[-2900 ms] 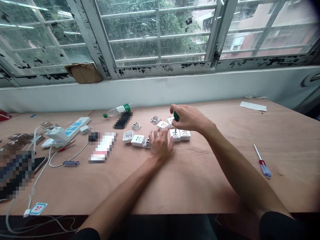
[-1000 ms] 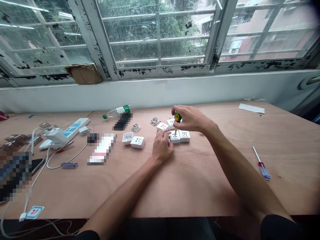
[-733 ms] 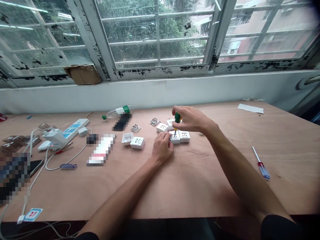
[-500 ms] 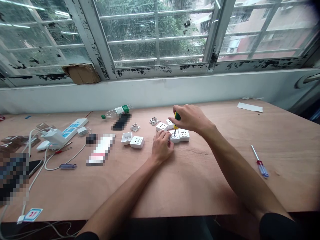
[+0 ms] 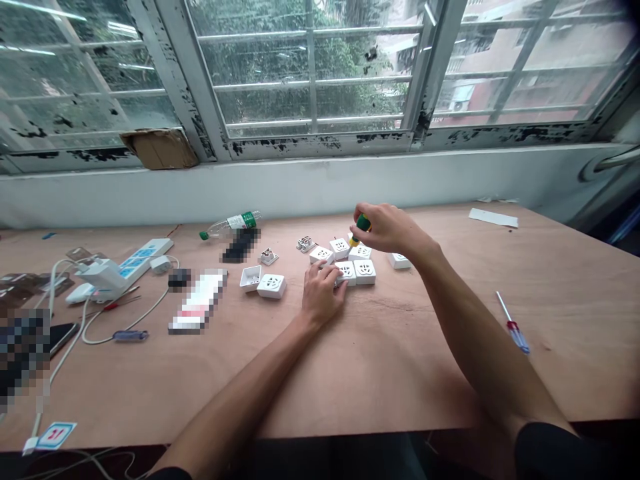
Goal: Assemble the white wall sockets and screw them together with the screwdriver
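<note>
My right hand (image 5: 387,227) grips a screwdriver (image 5: 361,229) with a green and yellow handle, its tip pointing down and left over the group of white sockets. My left hand (image 5: 323,293) has its fingers and thumb closed on the left side of a white socket (image 5: 346,272) on the table. Against that socket's right side stands another white socket (image 5: 365,270). More white sockets (image 5: 339,248) sit just behind them. One socket (image 5: 399,260) lies partly behind my right wrist. To the left are a closed socket (image 5: 272,286) and an open white housing (image 5: 251,279).
Two loose socket inserts (image 5: 269,256) lie behind the housing. A clear-handled screwdriver (image 5: 515,330) is at the right. A plastic bottle (image 5: 233,225) lies near the wall. At the left are a power strip (image 5: 145,260), cables and a blurred phone-like slab (image 5: 200,300).
My right hand has lifted the screwdriver up and slightly right, off the face of the held socket. My left hand stays on the socket. The view has shifted slightly.
</note>
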A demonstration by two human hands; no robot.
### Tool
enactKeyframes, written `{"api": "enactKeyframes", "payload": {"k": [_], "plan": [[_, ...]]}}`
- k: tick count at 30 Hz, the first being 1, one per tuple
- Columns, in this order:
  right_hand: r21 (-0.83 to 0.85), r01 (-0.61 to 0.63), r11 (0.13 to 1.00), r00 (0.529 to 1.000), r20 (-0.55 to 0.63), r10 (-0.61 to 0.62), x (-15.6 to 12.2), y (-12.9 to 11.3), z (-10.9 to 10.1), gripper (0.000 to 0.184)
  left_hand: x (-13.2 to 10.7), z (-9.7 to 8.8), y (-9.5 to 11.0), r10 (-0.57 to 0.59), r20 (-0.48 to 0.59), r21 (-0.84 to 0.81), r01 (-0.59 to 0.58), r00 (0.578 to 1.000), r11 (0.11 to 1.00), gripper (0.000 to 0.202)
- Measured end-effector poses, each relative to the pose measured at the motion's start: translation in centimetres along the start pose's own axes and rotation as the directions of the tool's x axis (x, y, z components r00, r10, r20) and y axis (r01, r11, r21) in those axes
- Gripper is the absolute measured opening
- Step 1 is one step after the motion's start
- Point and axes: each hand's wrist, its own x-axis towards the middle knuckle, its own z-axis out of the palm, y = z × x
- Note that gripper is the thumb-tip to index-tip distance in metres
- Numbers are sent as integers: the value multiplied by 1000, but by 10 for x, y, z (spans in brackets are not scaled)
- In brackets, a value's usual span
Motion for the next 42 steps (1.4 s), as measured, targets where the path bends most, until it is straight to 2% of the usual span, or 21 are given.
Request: {"api": "enactKeyframes", "payload": {"k": [5,10,12,15,17,19,24,31,35,39,42], "plan": [[5,-40,999,996,79,39,5,24,9,19,1,0,-1,-22,9,11,22,1000,1000,9],[87,-119,989,958,271,91,9,56,16,23,4,-2,-1,-59,14,19,59,998,998,5],[89,-213,973,907,389,163,10,66,18,24,5,-2,0,-70,23,29,70,997,997,7],[45,-300,953,784,581,219,10,73,21,28,5,-3,0,-75,43,34,74,996,997,6],[7,-325,946,718,653,242,10,72,24,32,5,-3,1,-72,46,29,70,996,997,5],[-18,-321,947,699,670,250,10,68,27,34,5,-3,1,-65,46,22,64,997,998,4],[-65,-287,956,708,657,257,11,59,34,35,2,-2,1,-52,26,13,51,998,999,6],[-69,-426,902,591,733,335,9,62,32,38,1,-4,1,-149,-102,22,152,984,988,7],[-113,-425,898,563,744,360,9,61,30,36,1,-4,1,-174,-129,48,181,976,982,4],[-152,-416,897,557,736,384,9,55,31,37,0,-1,1,-183,-104,38,188,978,982,9],[-169,-413,895,535,750,389,8,52,31,39,0,-1,1,-195,-82,43,199,977,979,14]]}}
